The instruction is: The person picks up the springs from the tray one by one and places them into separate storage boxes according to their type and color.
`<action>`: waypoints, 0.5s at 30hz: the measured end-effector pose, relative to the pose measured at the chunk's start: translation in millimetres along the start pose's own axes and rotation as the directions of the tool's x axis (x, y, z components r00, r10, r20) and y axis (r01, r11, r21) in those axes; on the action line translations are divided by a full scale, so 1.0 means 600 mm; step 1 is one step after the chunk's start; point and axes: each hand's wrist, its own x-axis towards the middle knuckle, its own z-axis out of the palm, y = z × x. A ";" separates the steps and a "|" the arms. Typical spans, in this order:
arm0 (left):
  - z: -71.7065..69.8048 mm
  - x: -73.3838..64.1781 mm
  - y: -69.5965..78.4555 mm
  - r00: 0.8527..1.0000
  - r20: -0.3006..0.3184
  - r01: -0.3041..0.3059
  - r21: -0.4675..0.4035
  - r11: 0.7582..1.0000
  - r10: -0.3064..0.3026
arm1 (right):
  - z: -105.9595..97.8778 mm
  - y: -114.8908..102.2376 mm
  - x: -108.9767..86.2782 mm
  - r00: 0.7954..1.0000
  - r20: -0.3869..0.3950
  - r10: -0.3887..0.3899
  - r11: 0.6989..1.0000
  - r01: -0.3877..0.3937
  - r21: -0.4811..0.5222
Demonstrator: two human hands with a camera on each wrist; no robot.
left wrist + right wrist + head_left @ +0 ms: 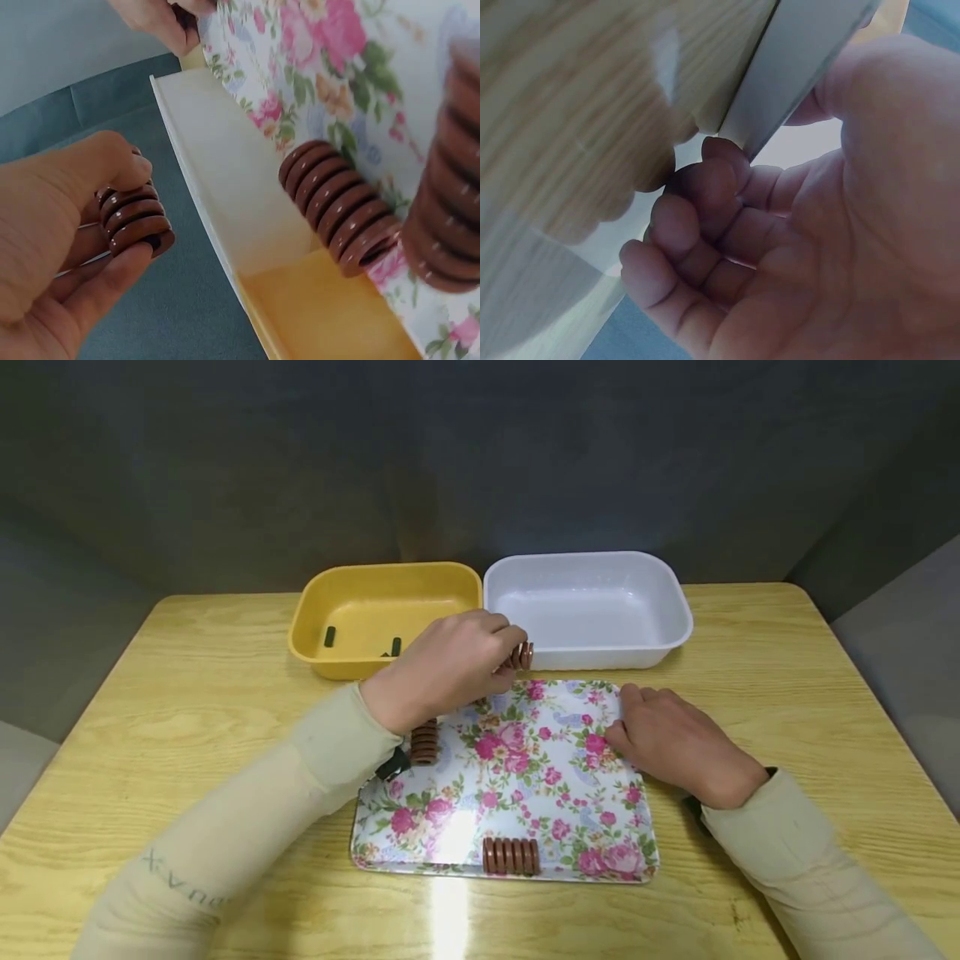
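My left hand (pixel 457 660) pinches a brown coil spring (pixel 522 655) between thumb and fingers, above the far edge of a floral tray (pixel 555 802). In the left wrist view the held spring (pixel 135 217) shows its glossy coils, apart from the tray. A second brown spring (pixel 424 743) lies near the tray's left side, partly behind my left wrist. Another spring (pixel 511 857) lies sideways at the near edge. My right hand (pixel 671 739) grips the tray's right rim, its thumb on the tray side. In the right wrist view its curled fingers (pixel 675 225) sit against the outer edge.
Behind the tray stand a yellow bin (pixel 300 639) and a white bin (pixel 585 658), side by side. Several small dark green pieces (pixel 330 637) lie in the yellow one. All stand on a wooden table (pixel 787 710), with a dark curtain (pixel 480 460) behind it.
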 end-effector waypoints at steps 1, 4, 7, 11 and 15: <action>-0.001 0.003 -0.003 1.000 0.002 0.008 -0.002 1.000 -0.008 | 0.000 -0.001 0.000 1.000 -0.001 0.000 1.000 0.000 0.000; -0.003 0.012 -0.009 1.000 0.009 0.027 -0.007 1.000 -0.027 | 0.000 -0.003 0.001 1.000 -0.007 -0.003 1.000 0.003 -0.001; -0.003 0.021 -0.013 0.999 0.014 0.037 -0.011 0.999 -0.037 | -0.001 -0.005 0.000 1.000 -0.008 -0.006 1.000 0.006 -0.003; -0.003 0.035 -0.019 0.997 0.039 0.060 -0.028 0.998 -0.059 | -0.001 -0.009 -0.001 1.000 -0.007 -0.002 1.000 0.002 -0.003; -0.001 0.047 -0.027 0.994 0.067 0.089 -0.048 0.995 -0.086 | -0.001 -0.013 -0.002 1.000 -0.007 0.006 1.000 -0.006 -0.007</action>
